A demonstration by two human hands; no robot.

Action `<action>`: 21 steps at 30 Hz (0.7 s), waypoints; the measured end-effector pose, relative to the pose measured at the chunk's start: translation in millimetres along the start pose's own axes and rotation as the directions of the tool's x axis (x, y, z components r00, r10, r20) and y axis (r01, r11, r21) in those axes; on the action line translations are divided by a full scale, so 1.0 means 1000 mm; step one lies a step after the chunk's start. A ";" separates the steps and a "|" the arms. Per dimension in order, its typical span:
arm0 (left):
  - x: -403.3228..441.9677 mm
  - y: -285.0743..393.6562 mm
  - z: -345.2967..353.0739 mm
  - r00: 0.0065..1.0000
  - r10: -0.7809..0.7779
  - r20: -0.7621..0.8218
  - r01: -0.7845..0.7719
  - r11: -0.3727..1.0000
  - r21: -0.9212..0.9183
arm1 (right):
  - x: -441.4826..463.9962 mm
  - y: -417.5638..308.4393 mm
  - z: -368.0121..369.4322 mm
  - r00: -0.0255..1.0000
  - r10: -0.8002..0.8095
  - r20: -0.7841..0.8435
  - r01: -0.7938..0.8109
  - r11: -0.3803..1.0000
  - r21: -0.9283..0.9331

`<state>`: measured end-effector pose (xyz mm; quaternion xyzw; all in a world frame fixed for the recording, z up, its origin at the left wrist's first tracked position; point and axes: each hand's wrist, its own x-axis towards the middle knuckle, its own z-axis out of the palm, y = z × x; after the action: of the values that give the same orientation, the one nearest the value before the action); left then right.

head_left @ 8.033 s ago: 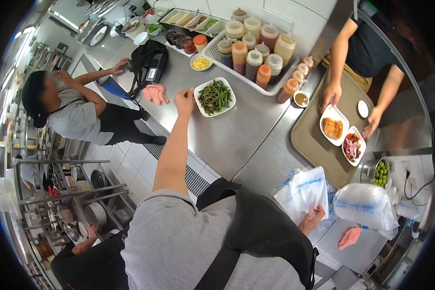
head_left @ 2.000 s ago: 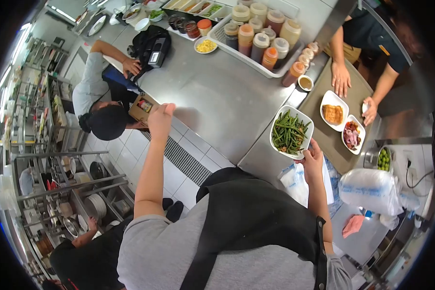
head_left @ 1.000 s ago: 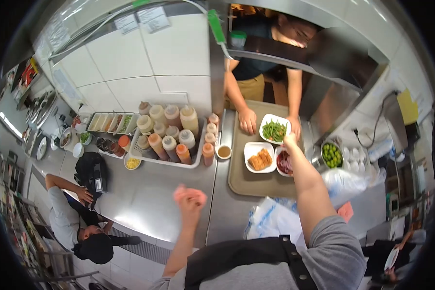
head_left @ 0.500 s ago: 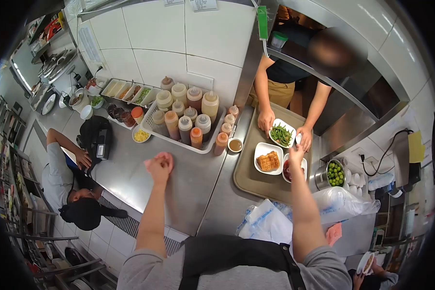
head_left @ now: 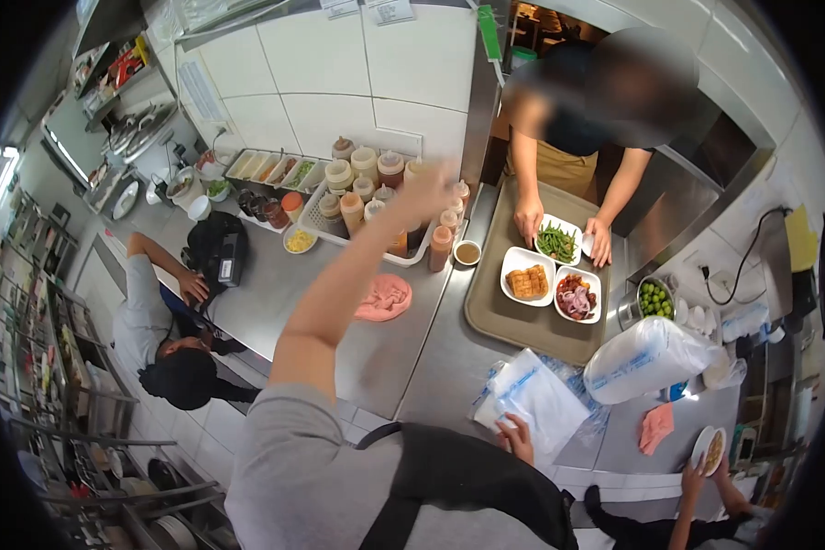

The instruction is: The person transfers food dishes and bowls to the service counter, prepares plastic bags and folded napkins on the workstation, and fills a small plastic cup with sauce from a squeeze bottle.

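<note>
Widest on my feed is the steel counter [head_left: 357, 376], brushed and softly reflective, carrying the flat, round-cornered brown tray [head_left: 486, 312], with a co-worker's hands [head_left: 528, 220] by the dishes on it. Next comes the perforated basket [head_left: 325, 236] of squeeze bottles [head_left: 352, 213]; the left hand [head_left: 428, 192] appears over its tray-side end, too blurred for me to tell whether it is closed or on anything. I'd keep that reach high and the forearm clear, since tall, narrow-tipped bottles would probably topple at a brush. The thin, slick plastic bags [head_left: 532, 394] lie in front of the body, the right hand [head_left: 517, 438] touching their near edge with fingers loosely bent; I can't tell if it pinches them. A light, flat press should stop them sliding. Smaller, the pink cloth [head_left: 385, 298] sits soft and crumpled just beside the left forearm, the white dish [head_left: 509, 266] of golden pieces is smooth and squarish, and the little round sauce cup [head_left: 467, 265] stands near the tray.
</note>
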<state>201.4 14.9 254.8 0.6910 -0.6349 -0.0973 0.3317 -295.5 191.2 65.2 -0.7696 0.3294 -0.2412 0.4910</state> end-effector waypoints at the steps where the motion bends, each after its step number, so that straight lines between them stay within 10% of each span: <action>1: 0.045 -0.021 -0.014 0.945 0.224 -0.237 -0.176 0.962 0.207 | 0.000 -0.009 -0.001 0.990 -0.045 -0.131 0.033 0.996 -0.088; 4: 0.138 0.017 -0.104 0.647 0.324 -0.690 -0.180 0.944 0.275 | 0.008 -0.044 -0.006 0.922 -0.123 -0.368 0.034 0.970 -0.240; 11: 0.235 0.023 -0.148 0.429 0.263 -0.864 -0.108 0.965 0.241 | -0.018 -0.048 -0.026 0.828 -0.171 -0.534 -0.043 0.930 -0.366; 21: 0.225 0.077 -0.081 0.471 0.299 -0.830 -0.029 0.945 0.325 | -0.010 -0.051 -0.032 0.862 -0.106 -0.496 -0.046 0.958 -0.284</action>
<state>223.2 -167.6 426.0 0.6174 -0.4500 0.3839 0.5186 -310.9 195.2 124.6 -0.7469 0.4659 -0.3921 0.2671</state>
